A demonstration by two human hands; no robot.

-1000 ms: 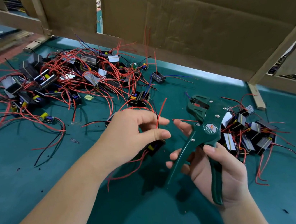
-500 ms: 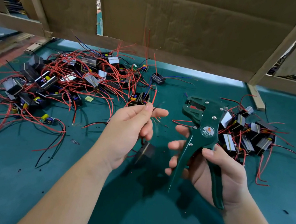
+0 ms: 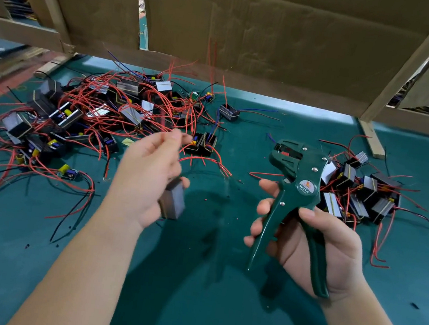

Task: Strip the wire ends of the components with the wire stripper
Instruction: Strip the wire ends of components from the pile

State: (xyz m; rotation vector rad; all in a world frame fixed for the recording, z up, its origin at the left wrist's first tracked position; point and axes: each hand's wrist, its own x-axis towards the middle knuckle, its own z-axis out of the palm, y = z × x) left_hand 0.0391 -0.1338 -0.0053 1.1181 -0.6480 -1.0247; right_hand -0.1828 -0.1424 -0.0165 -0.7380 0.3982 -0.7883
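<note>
My right hand grips the handles of a green wire stripper, its jaws pointing up and left, with nothing in them. My left hand is blurred with motion above the mat; its thumb and fingers pinch a thin wire near the fingertips, and a small dark boxy component hangs below the palm. A large pile of components with red wires lies at the left. A smaller pile of components lies just right of the stripper.
The work surface is a green mat scattered with small bits of insulation. A cardboard and wood partition stands along the back. One lone component lies near the back centre. A wooden block rests at the back right.
My left hand has moved left and up, away from the stripper, swinging the component with it. The stripper has tilted slightly; my right hand stays in place.
</note>
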